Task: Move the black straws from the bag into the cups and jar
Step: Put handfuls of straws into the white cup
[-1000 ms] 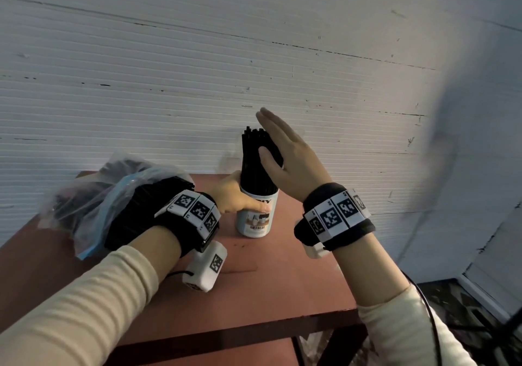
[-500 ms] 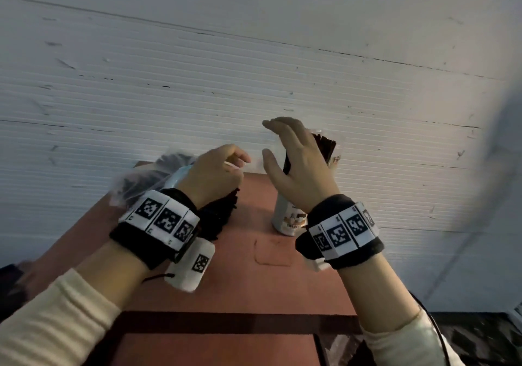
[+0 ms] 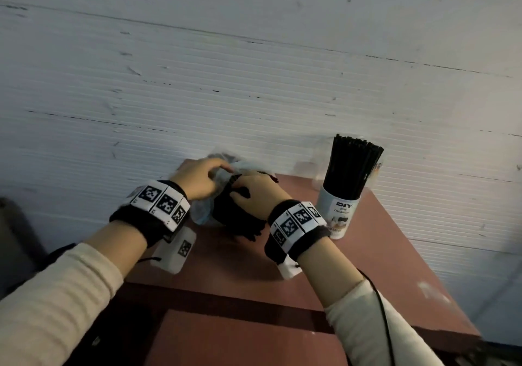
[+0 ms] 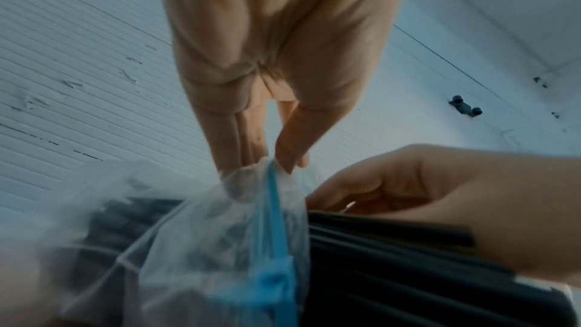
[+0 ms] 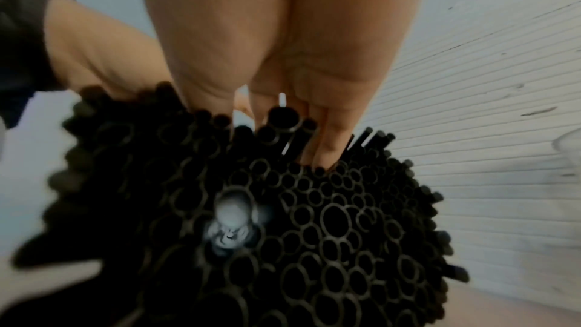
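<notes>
A clear plastic bag (image 3: 202, 210) with a blue zip strip (image 4: 276, 210) lies at the table's back left, a thick bundle of black straws (image 3: 240, 221) sticking out of its mouth toward me. My left hand (image 3: 197, 179) pinches the bag's edge (image 4: 251, 173) by the strip. My right hand (image 3: 255, 193) has its fingers pushed into the straws' open ends (image 5: 314, 208) and curled round a bunch of them. A white cup (image 3: 337, 210) printed "DIY" stands at the back right, packed with upright black straws (image 3: 350, 165).
The reddish-brown table (image 3: 381, 252) stands against a white ribbed wall (image 3: 254, 83). Clear, blurred plastic (image 3: 310, 165) sits behind the cup by the wall. The table's front edge is near my forearms; its right edge drops to the floor.
My head view has swung left, so the filled cup now sits at the right. Both hands left the cup and went to the bag; the right hand now digs into the straws.
</notes>
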Motion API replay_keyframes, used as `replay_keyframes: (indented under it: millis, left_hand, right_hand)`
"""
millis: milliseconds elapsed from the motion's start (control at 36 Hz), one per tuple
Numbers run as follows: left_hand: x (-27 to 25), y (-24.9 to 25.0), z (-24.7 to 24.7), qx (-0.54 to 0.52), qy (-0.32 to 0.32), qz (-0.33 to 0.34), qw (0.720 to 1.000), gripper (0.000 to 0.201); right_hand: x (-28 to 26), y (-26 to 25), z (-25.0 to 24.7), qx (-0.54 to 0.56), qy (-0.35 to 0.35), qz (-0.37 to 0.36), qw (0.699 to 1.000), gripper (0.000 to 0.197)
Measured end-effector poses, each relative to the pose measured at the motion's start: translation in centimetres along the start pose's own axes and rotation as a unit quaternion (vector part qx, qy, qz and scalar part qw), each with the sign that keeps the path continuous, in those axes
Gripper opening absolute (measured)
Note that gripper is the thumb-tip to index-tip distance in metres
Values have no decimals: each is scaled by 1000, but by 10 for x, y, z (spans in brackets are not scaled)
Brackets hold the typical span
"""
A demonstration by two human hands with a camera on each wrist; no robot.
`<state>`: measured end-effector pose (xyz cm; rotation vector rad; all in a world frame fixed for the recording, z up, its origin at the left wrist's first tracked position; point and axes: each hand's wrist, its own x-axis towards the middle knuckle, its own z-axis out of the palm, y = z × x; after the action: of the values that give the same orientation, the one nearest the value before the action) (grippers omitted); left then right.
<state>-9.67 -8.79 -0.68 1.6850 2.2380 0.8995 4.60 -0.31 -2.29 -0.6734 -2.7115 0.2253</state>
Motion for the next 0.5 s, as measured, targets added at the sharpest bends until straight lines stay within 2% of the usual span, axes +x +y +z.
replay_keyframes:
  millis: [56, 111, 222, 333, 500]
  left_hand:
    - [3, -2, -2, -19, 30, -11, 999, 53]
    - [5, -2, -3, -43, 51, -11, 998, 56]
    - [6, 1, -3, -74, 81, -5, 994, 52]
    - [6, -1, -2, -95, 85, 8, 992, 47]
    - [12, -9, -3, -101, 89, 0, 991, 52]
  right_hand:
    - [6, -2, 3, -14, -22, 13, 1000, 32]
    - [10, -3, 4, -23, -31, 23, 999, 36]
    - [16, -4, 2, -44, -42, 9, 998, 38]
    - [20, -5, -4, -60, -67, -1, 996, 36]
    - [16, -3, -8, 3, -24, -18, 1000, 31]
